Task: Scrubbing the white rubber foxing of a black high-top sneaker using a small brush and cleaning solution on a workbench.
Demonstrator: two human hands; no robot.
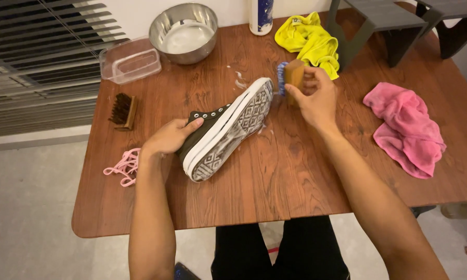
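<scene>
On the worktop (pixel 296 171), left hand (pixel 167 137) grips the light, floppy-topped sneaker (pixel 225 127) by its upper; right hand (pixel 314 98) clutches a wet-looking brush (pixel 290 75), probably slippery.

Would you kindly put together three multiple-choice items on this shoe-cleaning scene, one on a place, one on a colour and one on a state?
1. Where does the dark-bristled brush lie?
A. inside the metal bowl
B. on the table left of the shoe
C. on the pink towel

2. What colour is the cloth behind the right hand?
A. yellow
B. blue
C. white

3. How is the shoe held?
A. upright on its sole
B. hanging off the table edge
C. tipped on its side, sole showing

Answers: 1 B, it rests on the wooden table near its left edge. 2 A, it is bright yellow. 3 C, the left hand steadies it while the right hand holds a blue-bristled brush at the toe.
</scene>
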